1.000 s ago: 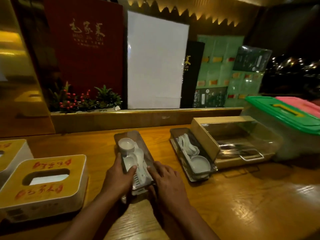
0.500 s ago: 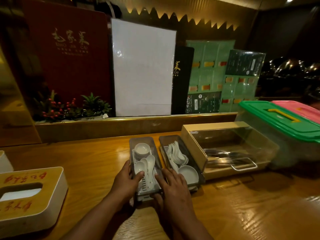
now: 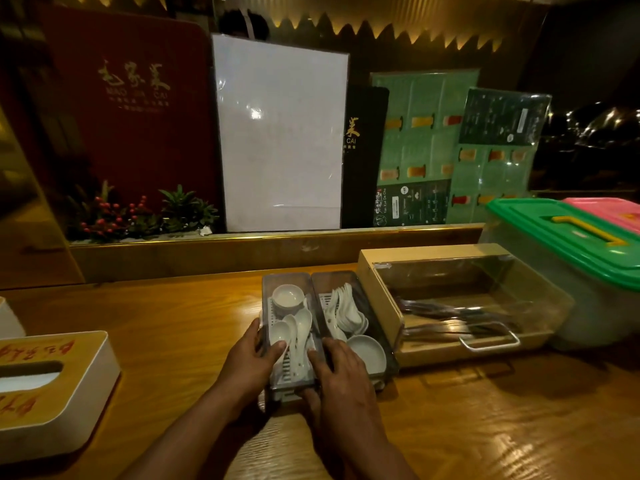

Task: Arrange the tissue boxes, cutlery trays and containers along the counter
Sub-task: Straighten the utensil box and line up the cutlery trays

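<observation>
A narrow grey cutlery tray (image 3: 284, 280) with white spoons and a small white dish lies on the wooden counter (image 3: 180, 327). My left hand (image 3: 247, 362) grips its left side near the front end and my right hand (image 3: 337, 372) grips its right side. It sits flush against a second grey tray (image 3: 341, 280) of spoons and a dish. Right of that stands a wooden cutlery box (image 3: 375, 299) with a clear lid and metal handle. A white tissue box (image 3: 52, 386) with a wooden top sits at the left edge.
A clear container with a green lid (image 3: 568, 237) stands at the far right, a pink-lidded one (image 3: 609, 211) behind it. A raised ledge (image 3: 242, 251) runs along the back with menus and a plant on it. Another white box corner (image 3: 8, 320) shows at far left.
Both hands slid the held tray to the right until it lies against the second tray. The view shifted right, so the tissue boxes moved toward the left edge.
</observation>
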Demonstrator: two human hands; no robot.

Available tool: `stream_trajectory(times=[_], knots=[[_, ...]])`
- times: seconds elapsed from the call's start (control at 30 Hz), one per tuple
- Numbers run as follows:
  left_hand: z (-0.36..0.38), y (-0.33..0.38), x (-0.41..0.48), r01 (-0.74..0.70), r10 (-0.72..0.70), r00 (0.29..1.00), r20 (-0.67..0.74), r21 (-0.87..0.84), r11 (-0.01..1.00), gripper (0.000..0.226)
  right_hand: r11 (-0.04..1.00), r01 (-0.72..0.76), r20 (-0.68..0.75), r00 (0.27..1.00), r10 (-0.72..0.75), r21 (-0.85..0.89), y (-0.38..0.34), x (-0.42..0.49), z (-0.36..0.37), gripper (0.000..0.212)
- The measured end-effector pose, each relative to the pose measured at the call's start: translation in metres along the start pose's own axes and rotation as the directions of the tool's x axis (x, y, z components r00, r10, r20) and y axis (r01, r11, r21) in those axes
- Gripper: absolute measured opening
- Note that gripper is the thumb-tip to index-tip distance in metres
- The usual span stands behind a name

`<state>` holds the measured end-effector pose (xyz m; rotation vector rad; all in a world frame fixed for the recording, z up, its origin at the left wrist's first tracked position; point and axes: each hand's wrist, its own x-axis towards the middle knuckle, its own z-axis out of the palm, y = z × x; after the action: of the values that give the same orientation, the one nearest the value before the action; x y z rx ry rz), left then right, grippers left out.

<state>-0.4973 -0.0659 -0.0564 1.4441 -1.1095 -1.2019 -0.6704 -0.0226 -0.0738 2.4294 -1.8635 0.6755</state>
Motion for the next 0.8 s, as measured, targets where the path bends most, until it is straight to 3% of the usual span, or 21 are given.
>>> stream_trajectory(times=[0.8], knots=[[0.0064,0.0055,-0.0074,0.042,-0.043,0.999,-0.02,-0.052,0.998,0.051,0.99,0.002,0.022,1.0,-0.005,0.142,0.0072,0.0009,-0.0063,0.065]])
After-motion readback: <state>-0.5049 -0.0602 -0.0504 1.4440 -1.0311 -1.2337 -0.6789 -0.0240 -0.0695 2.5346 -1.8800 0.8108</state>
